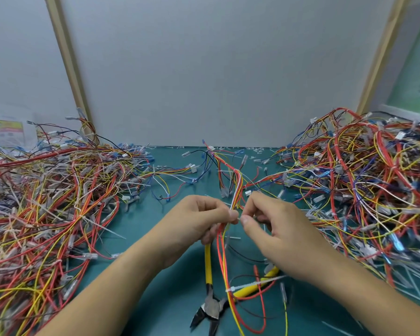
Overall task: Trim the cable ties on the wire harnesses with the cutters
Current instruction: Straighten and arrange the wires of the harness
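Wire harness (pixel 237 190) rises between 2 hands over the teal counter (pixel 187 263): left hand (pixel 204 219) pinches its bundle with curled fingers, right hand (pixel 274 229) pinches it just beside them. Cutters (pixel 212 304) lie on the counter below, jaws apart, yellow handles under the wires.

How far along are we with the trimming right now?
Done: clipped tie bits litter the far edge of the mat, so some trimming has happened. In hand: left hand and right hand pinch one harness; the cutters lie open on the mat. Left: that harness's long tie tail, plus tails sticking out of the left pile.
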